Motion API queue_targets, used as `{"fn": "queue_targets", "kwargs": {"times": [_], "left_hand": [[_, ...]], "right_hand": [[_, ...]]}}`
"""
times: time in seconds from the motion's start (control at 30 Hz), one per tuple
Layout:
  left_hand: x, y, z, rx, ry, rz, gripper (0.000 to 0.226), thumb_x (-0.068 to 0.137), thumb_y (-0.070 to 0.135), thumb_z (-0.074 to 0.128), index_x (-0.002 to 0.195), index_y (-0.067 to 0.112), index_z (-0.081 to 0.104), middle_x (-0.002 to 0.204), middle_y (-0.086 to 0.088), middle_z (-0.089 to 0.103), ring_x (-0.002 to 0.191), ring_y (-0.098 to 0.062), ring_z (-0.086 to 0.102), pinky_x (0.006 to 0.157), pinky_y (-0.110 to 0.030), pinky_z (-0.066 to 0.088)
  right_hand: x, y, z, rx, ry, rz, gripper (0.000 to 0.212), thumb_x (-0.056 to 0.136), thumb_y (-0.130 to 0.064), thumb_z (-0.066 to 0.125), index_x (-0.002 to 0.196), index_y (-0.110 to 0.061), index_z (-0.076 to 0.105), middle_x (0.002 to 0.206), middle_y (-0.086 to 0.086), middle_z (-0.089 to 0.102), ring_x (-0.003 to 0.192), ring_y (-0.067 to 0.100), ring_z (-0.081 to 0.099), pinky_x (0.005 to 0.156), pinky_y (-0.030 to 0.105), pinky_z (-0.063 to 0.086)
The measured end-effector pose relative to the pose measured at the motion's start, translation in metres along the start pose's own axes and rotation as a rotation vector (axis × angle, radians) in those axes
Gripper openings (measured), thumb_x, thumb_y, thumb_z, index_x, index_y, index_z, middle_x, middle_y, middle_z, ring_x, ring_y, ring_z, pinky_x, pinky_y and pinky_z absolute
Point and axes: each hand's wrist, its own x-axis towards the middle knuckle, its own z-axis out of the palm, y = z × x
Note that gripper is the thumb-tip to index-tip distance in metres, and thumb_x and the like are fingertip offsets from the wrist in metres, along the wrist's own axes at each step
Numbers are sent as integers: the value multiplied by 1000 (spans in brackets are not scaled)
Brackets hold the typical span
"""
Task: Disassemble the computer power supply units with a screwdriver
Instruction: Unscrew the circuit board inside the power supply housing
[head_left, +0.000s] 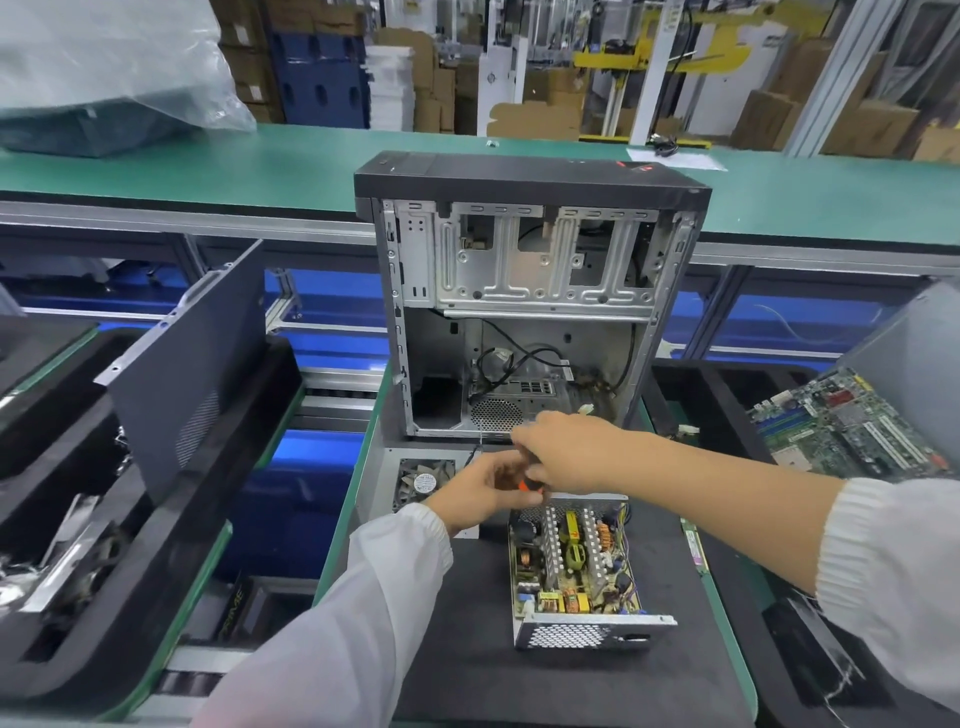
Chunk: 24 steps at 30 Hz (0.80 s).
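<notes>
An opened power supply unit sits on the black mat, its circuit board, heat sinks and coils exposed. Its removed cover with the fan lies just behind it to the left. My left hand and my right hand meet above the unit's far end, both closed round a screwdriver with an orange and black handle. The thin shaft points up toward the open computer case. The screwdriver's tip is hard to make out.
A grey side panel leans in the black tray on the left. A motherboard lies in the tray at right. Loose cables hang inside the case. A green conveyor belt runs behind, with a plastic-wrapped object at far left.
</notes>
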Motion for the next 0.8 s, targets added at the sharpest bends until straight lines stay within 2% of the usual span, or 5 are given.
{"fn": "queue_targets", "kwargs": {"times": [0.1, 0.23, 0.4, 0.57, 0.8], "left_hand": [[-5, 0, -9, -7, 28, 6, 33, 86, -4, 68, 99, 26, 68, 102, 10, 72, 105, -8, 65, 96, -23, 48], [-9, -6, -24, -19, 109, 41, 36, 90, -13, 55, 121, 5, 60, 122, -7, 66, 119, -16, 61, 103, -29, 47], [-12, -11, -32, -77, 281, 48, 27, 92, -12, 51, 111, 1, 65, 113, -19, 68, 107, -25, 67, 97, -32, 52], [-21, -16, -33, -124, 371, 19, 21, 94, -9, 48, 106, -3, 65, 97, -20, 68, 88, -23, 70, 87, -33, 57], [-34, -24, -30, -58, 493, -60, 23, 96, -10, 44, 98, -2, 66, 79, -9, 64, 57, -15, 52, 51, -19, 41]], "right_hand": [[-3, 3, 2, 16, 15, -85, 22, 86, -5, 56, 103, -19, 52, 101, 2, 35, 83, 21, 40, 52, 27, 27], [-2, 7, 3, 102, 61, -100, 22, 84, -1, 51, 93, -20, 52, 96, 0, 36, 74, 19, 43, 49, 26, 22], [0, 14, -1, 178, 28, -99, 28, 84, 1, 47, 99, -20, 57, 91, -5, 34, 81, 22, 50, 53, 26, 29], [-1, 16, -9, 207, 23, -101, 33, 84, 3, 49, 102, -23, 58, 89, -11, 33, 84, 18, 49, 74, 35, 46], [-11, 25, -31, 282, 65, -129, 29, 82, -7, 63, 105, -24, 63, 87, -14, 47, 86, 16, 51, 80, 29, 44]]}}
